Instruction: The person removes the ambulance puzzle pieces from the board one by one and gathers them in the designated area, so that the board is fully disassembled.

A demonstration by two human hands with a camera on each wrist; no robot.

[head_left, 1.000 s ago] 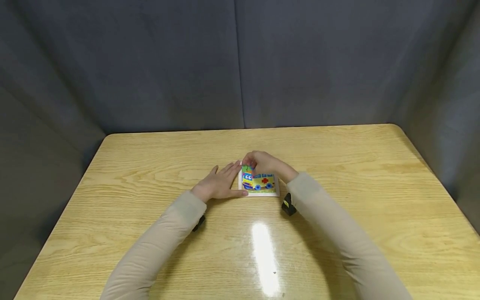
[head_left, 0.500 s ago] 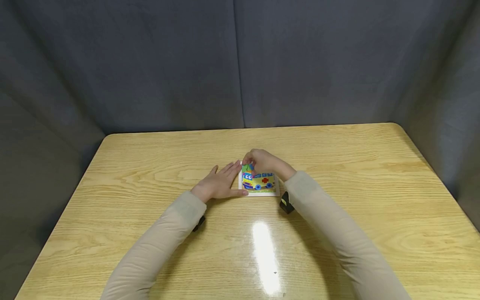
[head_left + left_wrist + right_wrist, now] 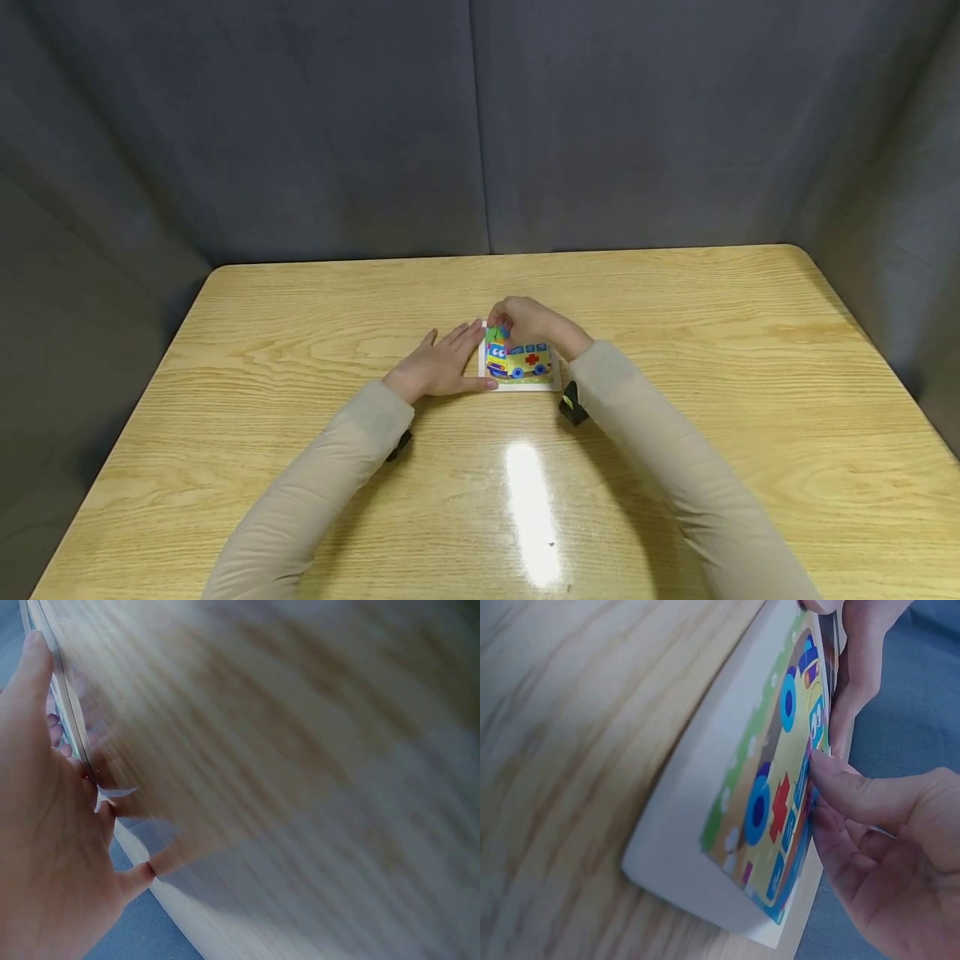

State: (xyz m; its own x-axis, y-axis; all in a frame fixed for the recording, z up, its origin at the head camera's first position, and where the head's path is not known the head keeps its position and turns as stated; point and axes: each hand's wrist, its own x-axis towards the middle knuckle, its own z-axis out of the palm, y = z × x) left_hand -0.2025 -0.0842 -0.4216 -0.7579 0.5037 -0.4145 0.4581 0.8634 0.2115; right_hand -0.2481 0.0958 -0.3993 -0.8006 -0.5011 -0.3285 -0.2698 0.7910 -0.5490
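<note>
A small thick white-bordered picture puzzle (image 3: pixel 557 386) with a yellow cartoon ambulance lies flat on the wooden table. My left hand (image 3: pixel 442 367) spreads along its left side, thumb at the front left corner and fingertips by the far left corner. In the right wrist view, that hand's thumb tip shows at the white border. My right hand (image 3: pixel 528 321) arches over the puzzle's far edge, thumb and fingers pinched at a green-and-blue puzzle piece (image 3: pixel 494 336) at its upper left. The fingers hide much of the piece. The ambulance's red cross (image 3: pixel 780 808) shows beside my right thumb.
The wooden table (image 3: pixel 300 333) spreads around the puzzle on all sides, with a bright light reflection in front. Grey curtains (image 3: pixel 337 125) hang behind and at both sides. A black wrist device (image 3: pixel 573 404) sits under the right sleeve, near the puzzle's right corner.
My right hand has shifted slightly away from me at the upper left of the puzzle, and more blue shows by its fingertips. The left hand stays in place.
</note>
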